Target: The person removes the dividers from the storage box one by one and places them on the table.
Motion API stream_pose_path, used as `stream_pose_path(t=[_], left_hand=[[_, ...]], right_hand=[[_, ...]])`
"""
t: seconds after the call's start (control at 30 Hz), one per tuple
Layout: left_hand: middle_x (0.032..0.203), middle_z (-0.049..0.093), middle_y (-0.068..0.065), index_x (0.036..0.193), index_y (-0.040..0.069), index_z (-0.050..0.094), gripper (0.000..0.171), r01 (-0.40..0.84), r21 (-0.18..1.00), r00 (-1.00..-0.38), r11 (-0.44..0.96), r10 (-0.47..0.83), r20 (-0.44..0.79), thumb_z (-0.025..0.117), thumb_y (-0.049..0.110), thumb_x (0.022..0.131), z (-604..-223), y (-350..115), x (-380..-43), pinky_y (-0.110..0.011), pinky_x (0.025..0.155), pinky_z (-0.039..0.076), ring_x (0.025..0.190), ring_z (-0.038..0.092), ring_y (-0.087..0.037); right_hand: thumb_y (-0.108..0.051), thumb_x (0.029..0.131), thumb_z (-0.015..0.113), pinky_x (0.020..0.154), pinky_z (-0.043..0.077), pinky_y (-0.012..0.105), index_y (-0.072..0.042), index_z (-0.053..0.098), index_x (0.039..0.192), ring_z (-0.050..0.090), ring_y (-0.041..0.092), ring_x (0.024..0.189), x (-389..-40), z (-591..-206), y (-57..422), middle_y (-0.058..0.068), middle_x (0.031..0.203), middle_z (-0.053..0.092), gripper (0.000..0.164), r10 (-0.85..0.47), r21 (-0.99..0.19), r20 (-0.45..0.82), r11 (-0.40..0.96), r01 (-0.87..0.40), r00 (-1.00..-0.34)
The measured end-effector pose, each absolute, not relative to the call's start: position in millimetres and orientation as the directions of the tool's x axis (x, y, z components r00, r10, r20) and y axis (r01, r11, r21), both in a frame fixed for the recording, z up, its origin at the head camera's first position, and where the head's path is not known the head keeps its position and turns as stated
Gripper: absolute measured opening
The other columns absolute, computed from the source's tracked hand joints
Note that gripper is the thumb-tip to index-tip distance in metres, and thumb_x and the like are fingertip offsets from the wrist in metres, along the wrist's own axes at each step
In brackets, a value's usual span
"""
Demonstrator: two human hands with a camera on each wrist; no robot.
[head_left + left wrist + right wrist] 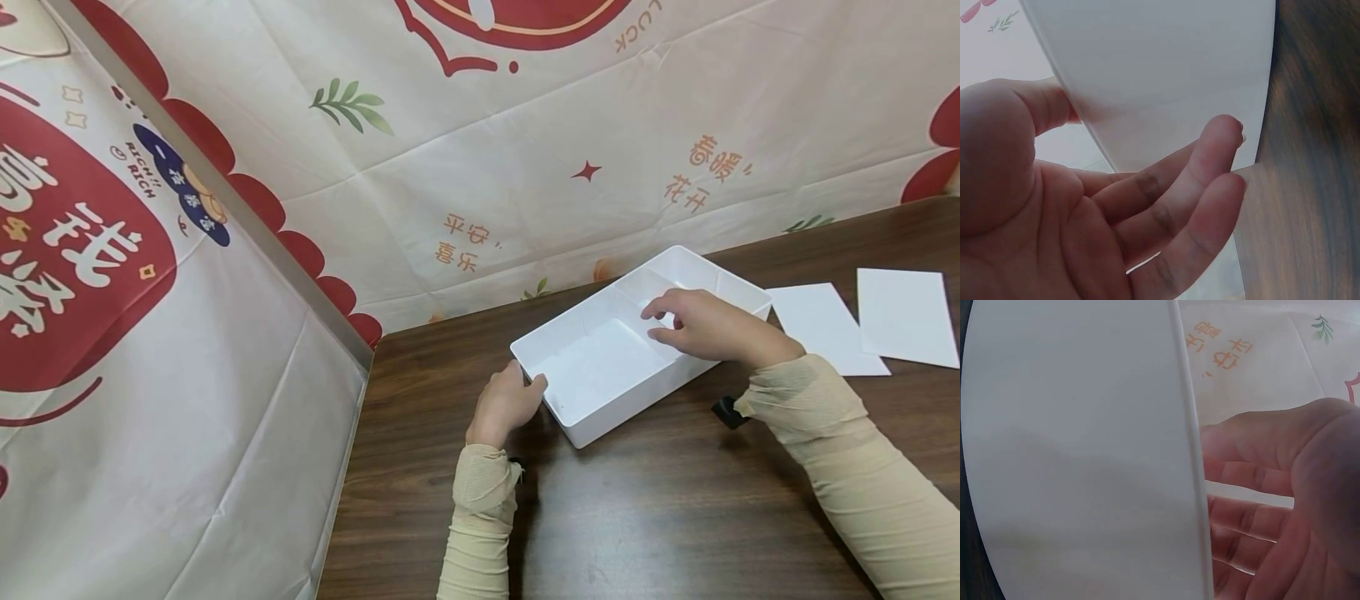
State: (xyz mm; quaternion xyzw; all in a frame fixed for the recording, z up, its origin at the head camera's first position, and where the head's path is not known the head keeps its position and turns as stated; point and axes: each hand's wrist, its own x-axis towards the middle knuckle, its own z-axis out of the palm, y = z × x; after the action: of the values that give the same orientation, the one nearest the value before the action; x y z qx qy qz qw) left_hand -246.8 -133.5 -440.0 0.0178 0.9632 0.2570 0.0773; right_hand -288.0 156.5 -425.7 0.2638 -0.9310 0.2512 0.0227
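Observation:
A white divided box (pixel 637 406) sits slantwise on the table, with one large compartment at its left and smaller ones at its right. My left hand (pixel 508 404) grips the box's left end, thumb at the rim. In the left wrist view, the thumb passes behind the edge of the white wall (pixel 1166 56) while the fingers lie along its outer face. Over the smaller compartments, my right hand (pixel 705 325) has loosely bent fingers, thumb apart from index and nothing between them. The near wall (pixel 1085 456) hides its fingertips in the right wrist view.
Two flat white sheets (pixel 907 317) lie overlapping to the right of the box, on the dark wood table (pixel 615 517). A printed cloth (pixel 360 183) hangs along the table's back edge, and another cloth panel (pixel 247 417) stands at the left.

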Motion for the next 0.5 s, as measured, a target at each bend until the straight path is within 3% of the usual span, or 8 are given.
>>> stream_pose_path(t=[0.27,0.5], left_hand=[[0.116,0.063,-0.020,0.131,-0.002,0.049,0.057,-0.012,0.491,-0.987,0.871,0.069,-0.147,0.046,0.041,0.093,-440.8,-134.0,-246.5,-0.044,0.078,0.049,0.087,0.057,-0.025],[0.104,0.064,-0.016,0.128,-0.001,0.051,0.055,-0.010,0.499,-0.987,0.866,0.071,-0.143,0.046,0.040,0.092,-441.5,-134.6,-246.9,-0.042,0.072,0.048,0.079,0.055,-0.025]], right_hand=[[-0.013,0.085,0.066,0.072,0.051,0.047,0.003,0.066,0.110,0.059,0.026,0.084,-287.1,-427.6,155.1,0.021,0.100,0.067,0.030,-0.482,-0.454,0.169,0.736,-0.502,-0.860],[-0.013,0.086,0.065,0.080,0.050,0.053,0.006,0.065,0.109,0.060,0.032,0.093,-286.8,-430.3,153.1,0.024,0.105,0.066,0.031,-0.467,-0.465,0.148,0.745,-0.478,-0.872]])
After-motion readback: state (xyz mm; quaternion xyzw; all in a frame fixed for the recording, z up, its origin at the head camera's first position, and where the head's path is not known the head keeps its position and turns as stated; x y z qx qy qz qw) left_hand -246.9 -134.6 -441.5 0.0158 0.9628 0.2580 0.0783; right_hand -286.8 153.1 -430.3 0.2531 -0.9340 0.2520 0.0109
